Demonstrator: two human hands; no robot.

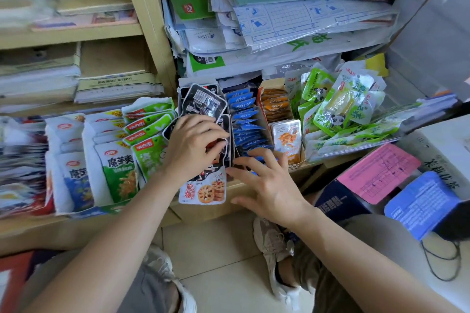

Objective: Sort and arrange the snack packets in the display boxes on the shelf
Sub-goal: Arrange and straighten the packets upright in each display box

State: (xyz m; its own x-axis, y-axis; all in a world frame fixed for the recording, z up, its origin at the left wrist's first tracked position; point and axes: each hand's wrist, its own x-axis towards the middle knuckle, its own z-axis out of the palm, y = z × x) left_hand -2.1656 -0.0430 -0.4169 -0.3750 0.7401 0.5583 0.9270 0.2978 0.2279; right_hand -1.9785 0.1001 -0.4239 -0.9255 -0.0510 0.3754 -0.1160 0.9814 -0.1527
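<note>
Display boxes of snack packets line a low shelf. My left hand (194, 143) lies on the row of black packets (204, 103) in the middle box, fingers curled over their top edges. A white lotus-root packet (203, 189) stands at the front of that row. My right hand (267, 180) hovers with spread fingers at the front of the blue packets (245, 119), fingertips touching the box front. To the right are orange packets (276, 107) and a loose heap of green panda packets (338, 107). Green and white konjac packets (118, 170) fill the boxes on the left.
Stacks of paper and exercise books (279, 20) overhang the snack boxes from behind. A pink carton (379, 173) and a blue carton (422, 203) sit on the floor at the right. My knees and shoes (272, 241) are on the tiled floor below the shelf edge.
</note>
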